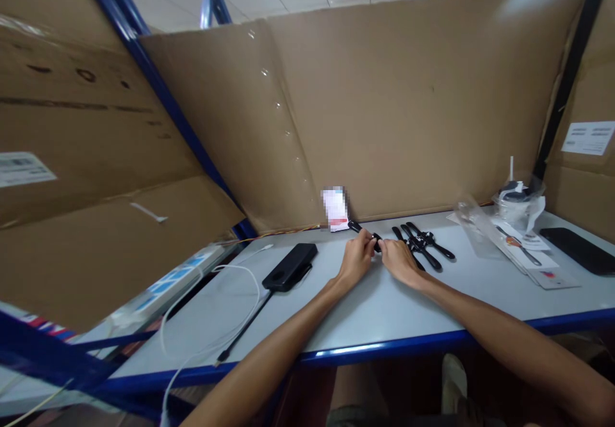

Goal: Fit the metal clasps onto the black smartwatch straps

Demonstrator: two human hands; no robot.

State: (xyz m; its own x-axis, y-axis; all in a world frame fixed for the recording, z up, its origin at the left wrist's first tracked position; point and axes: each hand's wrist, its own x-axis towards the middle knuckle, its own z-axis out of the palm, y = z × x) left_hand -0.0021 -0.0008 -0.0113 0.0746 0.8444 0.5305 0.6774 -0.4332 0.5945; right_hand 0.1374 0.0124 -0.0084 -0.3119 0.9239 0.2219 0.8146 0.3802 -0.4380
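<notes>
My left hand and my right hand meet over the table, fingers closed on one small black strap-like piece. One dark end sticks out beyond my left fingers. The piece is mostly hidden by the fingers, so its exact kind does not show. Just right of my right hand lie several black strap-like pieces with wider middles, side by side and partly overlapping. Behind my hands, a phone with a lit, blurred screen leans against the cardboard.
A black power bank with cables lies to the left, near a white power strip. On the right are clear plastic packaging, printed cards, a lidded cup and a dark flat case. Cardboard panels enclose the table.
</notes>
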